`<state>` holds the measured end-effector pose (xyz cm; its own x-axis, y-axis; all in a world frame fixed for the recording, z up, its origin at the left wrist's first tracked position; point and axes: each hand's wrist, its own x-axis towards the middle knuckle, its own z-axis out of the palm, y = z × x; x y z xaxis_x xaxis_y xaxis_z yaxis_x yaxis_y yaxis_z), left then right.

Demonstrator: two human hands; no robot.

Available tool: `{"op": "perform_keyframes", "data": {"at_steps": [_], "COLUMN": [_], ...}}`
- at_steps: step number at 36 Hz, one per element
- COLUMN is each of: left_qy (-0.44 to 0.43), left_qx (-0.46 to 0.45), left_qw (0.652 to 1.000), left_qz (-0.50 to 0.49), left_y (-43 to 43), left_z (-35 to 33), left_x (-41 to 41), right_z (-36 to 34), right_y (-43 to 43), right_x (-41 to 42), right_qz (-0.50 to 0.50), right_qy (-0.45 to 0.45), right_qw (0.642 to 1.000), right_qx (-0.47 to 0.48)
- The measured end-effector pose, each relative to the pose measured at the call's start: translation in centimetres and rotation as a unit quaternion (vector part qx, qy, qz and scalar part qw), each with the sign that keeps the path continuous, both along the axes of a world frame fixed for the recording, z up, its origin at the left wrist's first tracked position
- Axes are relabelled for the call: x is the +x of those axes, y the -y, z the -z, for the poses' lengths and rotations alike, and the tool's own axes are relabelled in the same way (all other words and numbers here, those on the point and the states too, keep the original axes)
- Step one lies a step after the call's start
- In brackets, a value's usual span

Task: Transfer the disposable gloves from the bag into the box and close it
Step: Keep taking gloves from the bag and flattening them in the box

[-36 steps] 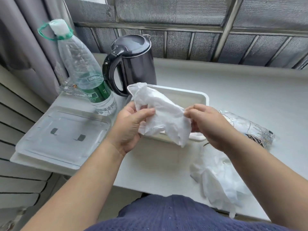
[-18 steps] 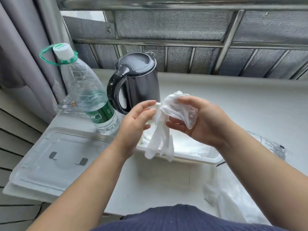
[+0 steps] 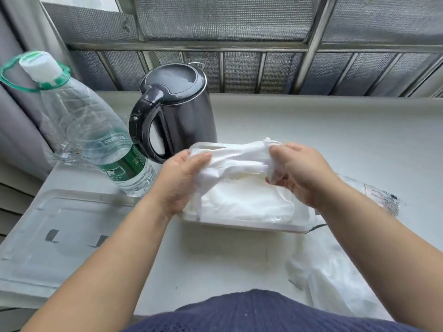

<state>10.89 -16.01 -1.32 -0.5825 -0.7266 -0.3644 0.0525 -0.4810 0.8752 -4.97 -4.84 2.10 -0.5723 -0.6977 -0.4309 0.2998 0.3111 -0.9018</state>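
Between left grip (image 3: 180, 180) and right grip (image 3: 302, 174), gloves (image 3: 239, 161)

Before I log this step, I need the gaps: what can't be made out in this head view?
Head view:
- Box fill: hidden by the glove bundle, left hand and right hand.
- Bag contents: right forearm covers most of it.
- Loose white heap, lower right: forearm overlaps it; glove count unclear.
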Motion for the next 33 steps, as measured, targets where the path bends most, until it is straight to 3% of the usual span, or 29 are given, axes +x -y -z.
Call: {"op": "perform_keyframes", "data": {"at_steps": [3,8,11,14,16,19,21,27,31,33], "left_qy": [0.151,0.272,0.369,0.463,0.479,0.472,0.466,0.487,0.513,0.513], "left_qx": [-0.150,-0.317,-0.463,-0.567,-0.596,-0.579,-0.544,-0.479,-0.449,-0.455], "left_qw": [0.977,0.908,0.806,0.679,0.638,0.642,0.653,0.600,0.566,0.566], "left_qz": [-0.026,-0.021,0.009,0.063,0.092,0.174,0.245,0.416,0.464,0.457], "left_y": [0.4,1.2,1.0,-0.4,-1.4,-1.7,-1.3,-0.9,-0.8,-0.7], "left_z": [-0.6,-1.3,-1.5,-1.2,-1.1,-0.9,-0.5,1.2,1.7,1.8], "left_x": [-0.1,-0.2,-0.2,0.0,-0.1,-0.5,-0.8,-1.3,-1.8,-2.0], "right_z": [1.0,1.8,1.9,1.3,0.8,0.9,2.1,6.4,6.7,6.0], "right_y": [-0.4,-0.9,-1.1,-1.7,-1.7,-1.0,-0.4,0.1,0.5,0.6], "right_x": [0.0,-0.5,-0.8,-0.4,0.1,0.8,0.8,0.0,-0.1,-0.1], "right_qz": [0.006,0.006,-0.046,-0.123,-0.123,-0.153,-0.218,-0.343,-0.346,-0.340], "right_qy": [-0.021,-0.120,-0.179,-0.347,-0.427,-0.442,-0.437,-0.428,-0.446,-0.465], "right_qw": [0.999,0.989,0.972,0.894,0.859,0.859,0.842,0.750,0.742,0.733], "right_qx": [0.036,0.087,0.142,0.256,0.253,0.207,0.228,0.370,0.361,0.361]}}
